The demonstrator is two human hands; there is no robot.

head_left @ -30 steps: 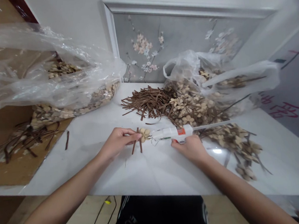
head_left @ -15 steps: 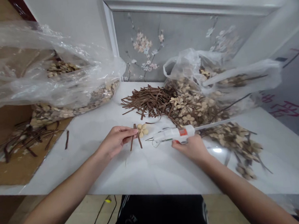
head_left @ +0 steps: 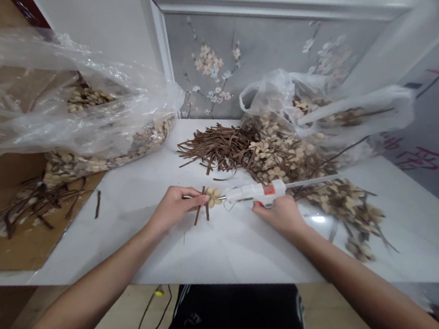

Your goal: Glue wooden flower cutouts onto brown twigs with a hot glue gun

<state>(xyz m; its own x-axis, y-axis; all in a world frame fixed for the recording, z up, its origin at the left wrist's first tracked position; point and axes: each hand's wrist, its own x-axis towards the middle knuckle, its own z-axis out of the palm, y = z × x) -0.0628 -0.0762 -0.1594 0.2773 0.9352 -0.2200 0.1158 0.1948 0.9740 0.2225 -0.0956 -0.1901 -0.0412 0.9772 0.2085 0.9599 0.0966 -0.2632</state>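
Head view: L hand (head_left: 175, 208) has its grip pinched on the flower (head_left: 216, 191) & brown strips (head_left: 207, 212), mid-desk (head_left: 221, 260) twd the front edge; R hand (head_left: 283, 215) has its grip wrapped round the glue gun (head_left: 244, 193), nozzle (head_left: 222, 198) at the petals, so a slip by either could put hot tip or glue on L fingertips, v. close by. Strips splay below the pinch & could set crooked if it loosens. Glue stick (head_left: 310, 182) juts twd the R edge by the flower pile (head_left: 306, 158), might snag stems if the gun swings.
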